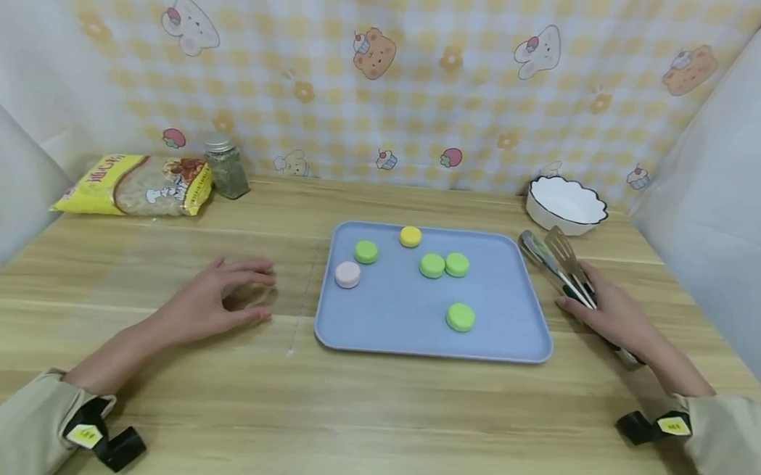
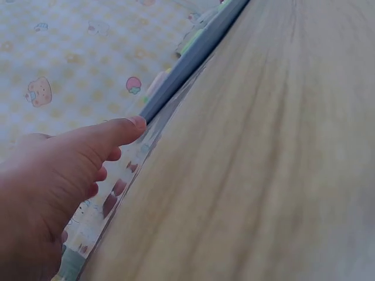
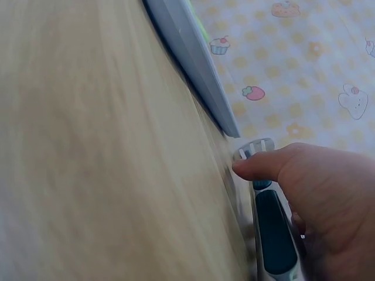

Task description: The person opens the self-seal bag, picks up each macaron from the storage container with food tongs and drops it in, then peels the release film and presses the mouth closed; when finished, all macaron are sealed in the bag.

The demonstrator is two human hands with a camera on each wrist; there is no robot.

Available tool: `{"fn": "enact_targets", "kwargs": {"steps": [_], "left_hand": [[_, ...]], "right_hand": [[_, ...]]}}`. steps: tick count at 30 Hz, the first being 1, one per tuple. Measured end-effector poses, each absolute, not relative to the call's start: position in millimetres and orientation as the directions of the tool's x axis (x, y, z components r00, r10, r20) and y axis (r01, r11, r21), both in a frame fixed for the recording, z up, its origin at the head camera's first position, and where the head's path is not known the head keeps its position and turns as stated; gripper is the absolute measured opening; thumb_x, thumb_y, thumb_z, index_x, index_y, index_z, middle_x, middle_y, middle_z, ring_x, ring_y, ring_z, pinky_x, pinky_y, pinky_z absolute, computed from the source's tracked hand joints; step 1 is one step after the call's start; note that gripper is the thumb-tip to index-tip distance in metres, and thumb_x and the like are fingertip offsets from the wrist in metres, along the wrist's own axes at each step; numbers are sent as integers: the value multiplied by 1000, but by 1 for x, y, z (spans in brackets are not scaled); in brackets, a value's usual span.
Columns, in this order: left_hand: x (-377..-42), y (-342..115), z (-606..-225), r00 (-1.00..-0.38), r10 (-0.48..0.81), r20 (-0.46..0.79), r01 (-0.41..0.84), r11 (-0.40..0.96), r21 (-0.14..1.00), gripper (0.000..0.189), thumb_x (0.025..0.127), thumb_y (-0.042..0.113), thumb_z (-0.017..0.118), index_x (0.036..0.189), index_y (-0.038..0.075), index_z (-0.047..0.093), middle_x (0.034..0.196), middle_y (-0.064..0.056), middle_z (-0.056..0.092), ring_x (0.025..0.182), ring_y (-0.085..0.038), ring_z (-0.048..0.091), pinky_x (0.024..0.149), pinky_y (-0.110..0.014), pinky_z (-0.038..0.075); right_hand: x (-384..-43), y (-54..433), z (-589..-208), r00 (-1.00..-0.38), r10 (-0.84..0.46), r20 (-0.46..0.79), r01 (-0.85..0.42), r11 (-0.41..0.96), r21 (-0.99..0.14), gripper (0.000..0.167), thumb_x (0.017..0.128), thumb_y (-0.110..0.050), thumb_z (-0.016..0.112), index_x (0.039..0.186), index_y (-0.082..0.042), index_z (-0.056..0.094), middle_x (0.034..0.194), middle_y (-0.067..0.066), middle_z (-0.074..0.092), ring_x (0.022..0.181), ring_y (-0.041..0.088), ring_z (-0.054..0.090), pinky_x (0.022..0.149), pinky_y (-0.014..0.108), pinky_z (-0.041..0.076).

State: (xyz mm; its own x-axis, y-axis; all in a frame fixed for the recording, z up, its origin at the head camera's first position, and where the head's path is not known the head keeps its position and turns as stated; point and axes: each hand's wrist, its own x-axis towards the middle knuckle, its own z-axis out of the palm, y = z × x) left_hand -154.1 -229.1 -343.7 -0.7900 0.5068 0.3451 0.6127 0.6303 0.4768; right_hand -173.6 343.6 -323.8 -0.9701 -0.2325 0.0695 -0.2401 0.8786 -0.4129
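Observation:
On the right side of the table, my right hand [image 1: 611,310] is around a pair of metal tongs [image 1: 565,260] with dark grips and one slotted head. Its thumb [image 3: 258,165] lies along one side and fingers show beyond the grip. My left hand [image 1: 209,303] is left of the blue tray [image 1: 388,332], holding nothing, thumb and fingers apart and loosely bent. On the tray lie several green macaron-like discs [image 1: 460,317], a yellow one [image 1: 409,236] and a pale pink one [image 1: 348,275].
A yellow food packet [image 1: 155,186] and a glass jar of dried herbs [image 1: 227,170] are at the back left. A white scalloped bowl [image 1: 565,205] stands behind the tongs. A faint clear edge [image 1: 305,298] runs between left hand and tray. A patterned curtain [image 1: 390,85] closes the back.

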Motion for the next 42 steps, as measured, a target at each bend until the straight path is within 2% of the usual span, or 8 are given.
{"fn": "enact_targets", "kwargs": {"steps": [5,11,16,21,29,32,39,42], "left_hand": [[-156,-226,-341,-807,498,317,590,647,484,39,77,30,77,108,8,68,125,-12,57,118,-31,49,100,-68,12],[-159,-219,-343,-821,504,268,566,658,496,36,79,36,73,107,13,70,124,-7,59,120,-27,49,102,-66,10],[-158,-213,-343,-815,486,316,578,639,507,21,79,26,75,96,14,73,115,-7,64,112,-27,55,101,-67,6],[-155,-211,-342,-795,473,380,607,625,491,10,78,14,76,88,13,75,105,-7,67,103,-28,59,100,-69,9],[-153,-211,-342,-787,491,374,617,596,514,15,91,10,60,99,8,72,106,-6,67,107,-30,57,99,-69,9],[-151,-211,-342,-785,484,387,619,592,515,15,91,7,59,100,7,72,105,-7,67,106,-31,58,100,-69,9],[-150,-210,-342,-735,467,491,675,569,470,16,79,1,71,94,8,74,96,-2,70,95,-26,63,100,-67,17],[-151,-211,-343,-717,462,522,693,549,467,19,75,2,75,93,9,74,97,1,70,92,-20,62,99,-50,33]], "right_hand": [[-172,348,-324,-959,-255,121,-282,871,-401,72,92,-25,59,141,11,21,124,42,39,106,53,44,80,59,37],[-171,351,-323,-959,-254,127,-284,877,-389,71,93,-26,58,141,11,20,122,42,40,103,53,46,77,59,38],[-170,352,-323,-958,-261,123,-288,879,-379,71,93,-26,57,140,13,20,123,43,39,104,53,45,77,59,37],[-170,347,-323,-952,-277,127,-304,884,-355,72,92,-25,58,139,14,20,123,44,38,106,55,44,81,60,37],[-170,345,-322,-954,-278,107,-298,888,-351,72,93,-25,58,140,14,20,127,43,36,110,56,40,84,62,35],[-169,345,-321,-956,-280,89,-293,891,-347,73,94,-27,56,141,12,18,130,42,35,112,56,39,85,62,35],[-169,346,-320,-962,-269,55,-271,897,-349,74,94,-29,55,142,11,16,132,42,32,114,56,37,87,62,34],[-170,347,-319,-961,-270,55,-273,899,-342,75,94,-29,56,142,12,16,131,42,32,114,56,38,86,61,35]]}}
